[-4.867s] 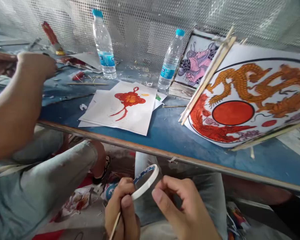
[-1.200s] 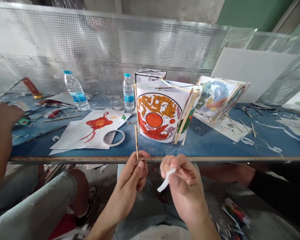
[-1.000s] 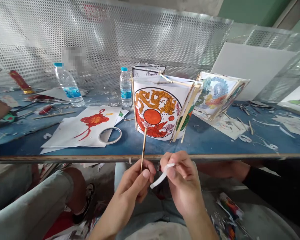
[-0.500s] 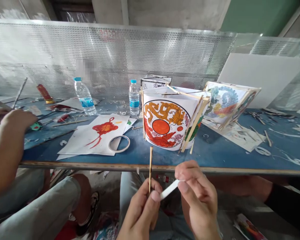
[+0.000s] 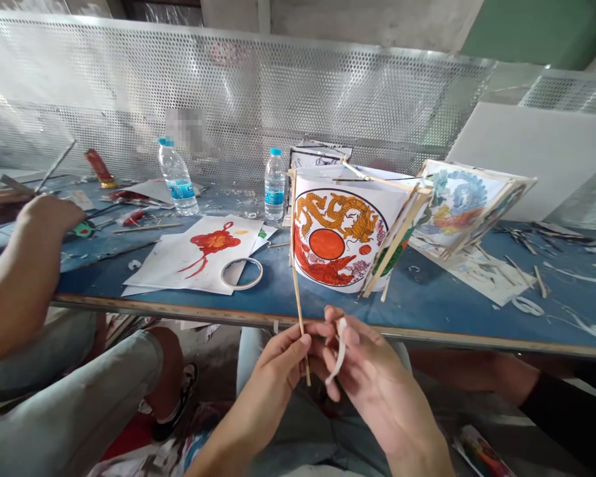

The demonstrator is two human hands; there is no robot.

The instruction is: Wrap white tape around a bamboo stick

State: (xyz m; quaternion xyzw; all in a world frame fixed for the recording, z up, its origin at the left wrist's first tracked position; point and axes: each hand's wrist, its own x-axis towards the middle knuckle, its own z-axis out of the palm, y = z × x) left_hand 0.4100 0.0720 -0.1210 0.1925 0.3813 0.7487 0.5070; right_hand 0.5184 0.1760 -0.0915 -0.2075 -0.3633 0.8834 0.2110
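Head view: left hand pinches a thin bamboo stick near its lower end, stick near upright. Right hand at 3 o'clock of it, fingers clamped on a white tape strip. Looks like taping the stick; next calls for pressing the strip onto it. Tape roll lies at 11 o'clock on the table.

One head-worn view looks forward and down, close over the blue table; nothing shared.
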